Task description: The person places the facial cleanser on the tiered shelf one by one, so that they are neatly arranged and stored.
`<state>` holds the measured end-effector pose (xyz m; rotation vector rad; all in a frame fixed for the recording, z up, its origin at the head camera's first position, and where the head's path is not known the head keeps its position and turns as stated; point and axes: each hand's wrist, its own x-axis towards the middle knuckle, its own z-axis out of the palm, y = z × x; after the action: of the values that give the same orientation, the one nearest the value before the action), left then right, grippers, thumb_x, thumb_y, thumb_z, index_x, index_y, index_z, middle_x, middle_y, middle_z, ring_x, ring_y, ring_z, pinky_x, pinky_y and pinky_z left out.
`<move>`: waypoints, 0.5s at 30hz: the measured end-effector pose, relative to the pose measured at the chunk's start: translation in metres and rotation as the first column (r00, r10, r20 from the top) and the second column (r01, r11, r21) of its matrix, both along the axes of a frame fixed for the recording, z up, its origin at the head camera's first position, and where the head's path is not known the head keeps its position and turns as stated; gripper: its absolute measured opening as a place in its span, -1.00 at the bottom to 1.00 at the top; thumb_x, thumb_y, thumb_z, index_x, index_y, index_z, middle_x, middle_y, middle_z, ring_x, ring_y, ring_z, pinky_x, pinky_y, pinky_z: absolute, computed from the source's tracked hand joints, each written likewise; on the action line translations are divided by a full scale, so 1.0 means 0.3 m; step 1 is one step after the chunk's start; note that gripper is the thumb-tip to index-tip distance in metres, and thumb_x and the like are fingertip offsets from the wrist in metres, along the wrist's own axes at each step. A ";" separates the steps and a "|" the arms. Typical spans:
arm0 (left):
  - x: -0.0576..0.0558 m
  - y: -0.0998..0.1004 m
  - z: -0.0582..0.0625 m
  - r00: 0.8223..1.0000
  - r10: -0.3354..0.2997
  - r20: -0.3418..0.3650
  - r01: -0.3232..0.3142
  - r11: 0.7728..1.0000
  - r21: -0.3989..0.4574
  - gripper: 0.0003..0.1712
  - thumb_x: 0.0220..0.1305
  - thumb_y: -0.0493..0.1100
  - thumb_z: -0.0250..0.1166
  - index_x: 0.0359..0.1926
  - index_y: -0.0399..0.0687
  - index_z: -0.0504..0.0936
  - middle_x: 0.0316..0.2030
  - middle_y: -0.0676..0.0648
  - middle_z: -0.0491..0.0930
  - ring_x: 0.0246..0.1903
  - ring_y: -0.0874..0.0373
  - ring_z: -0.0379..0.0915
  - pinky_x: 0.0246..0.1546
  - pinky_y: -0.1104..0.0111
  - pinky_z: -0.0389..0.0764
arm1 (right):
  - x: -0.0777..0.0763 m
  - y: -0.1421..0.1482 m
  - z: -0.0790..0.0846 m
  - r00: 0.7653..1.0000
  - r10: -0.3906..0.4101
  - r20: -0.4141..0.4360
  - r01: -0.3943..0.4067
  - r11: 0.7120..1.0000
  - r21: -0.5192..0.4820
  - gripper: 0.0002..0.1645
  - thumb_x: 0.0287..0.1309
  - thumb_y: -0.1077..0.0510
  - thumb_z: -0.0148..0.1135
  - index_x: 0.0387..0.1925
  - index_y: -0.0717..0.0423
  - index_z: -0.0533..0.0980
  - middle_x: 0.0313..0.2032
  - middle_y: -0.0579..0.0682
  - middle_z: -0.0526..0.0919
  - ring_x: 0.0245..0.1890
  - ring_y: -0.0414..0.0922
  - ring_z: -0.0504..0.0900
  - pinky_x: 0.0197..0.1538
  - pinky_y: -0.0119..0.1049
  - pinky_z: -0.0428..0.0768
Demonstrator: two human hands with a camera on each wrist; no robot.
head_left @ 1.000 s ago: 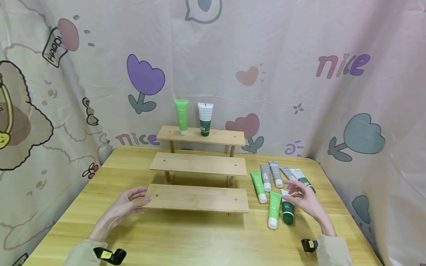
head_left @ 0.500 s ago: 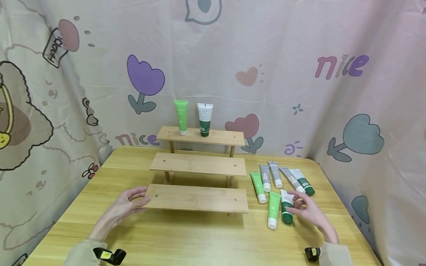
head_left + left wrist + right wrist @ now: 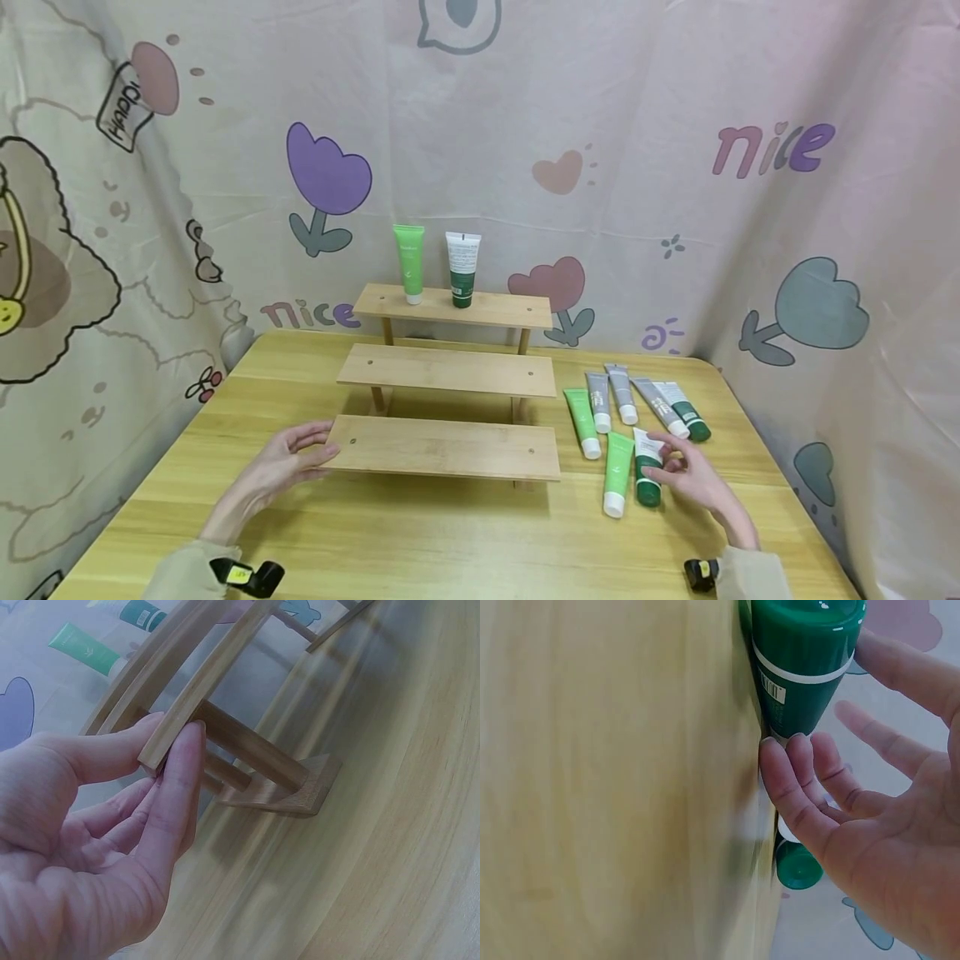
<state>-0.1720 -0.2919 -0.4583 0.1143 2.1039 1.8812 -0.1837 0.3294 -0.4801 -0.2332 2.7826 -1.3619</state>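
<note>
The nearest tube (image 3: pixel 802 690), at the right hand (image 3: pixel 696 477), is white at its flat end and dark green toward the wide cap, with a thin pale line between green body and cap. It lies on the tabletop (image 3: pixel 480 546), cap toward the person. The wooden stand (image 3: pixel 446 450) has three pale, plain shelves rising in steps.

A small barcode shows on the nearest tube; its other print is too small to read. The cloth (image 3: pixel 630 92) far behind the fingers reads "nice" in two places and "HAPPY" on a tilted tag.

The right hand's fingers are half bent and spread about the nearest tube, tips against it; whether they grip it cannot be told. Just left of them lies a light green tube (image 3: pixel 618 468); beyond them are another green tube (image 3: pixel 581 421), three grey tubes (image 3: pixel 620 392) and a second white-and-dark-green tube (image 3: pixel 681 411).

The left hand's (image 3: pixel 273 467) fingers are nearly closed, pinching the left end of the lowest shelf from both faces. Well beyond them, two tubes (image 3: pixel 411 260) stand upright, caps down, on the top shelf.
</note>
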 end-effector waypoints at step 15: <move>0.001 0.002 0.006 1.000 -0.003 0.009 0.003 1.000 -0.008 -0.14 0.47 -0.23 0.19 0.48 -0.60 -0.11 0.22 -0.28 0.31 -0.07 0.35 0.57 0.06 0.32 0.76 | 0.015 0.015 0.020 0.996 -0.028 0.084 0.028 1.000 -0.009 -0.22 0.08 0.34 0.41 0.33 0.41 0.33 -0.07 0.28 0.47 -0.34 -0.19 0.46 -0.32 -0.48 0.50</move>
<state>-0.1717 -0.2913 -0.4565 0.1067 2.1041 1.8680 -0.1793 0.3338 -0.4741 -0.1348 2.7215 -1.3590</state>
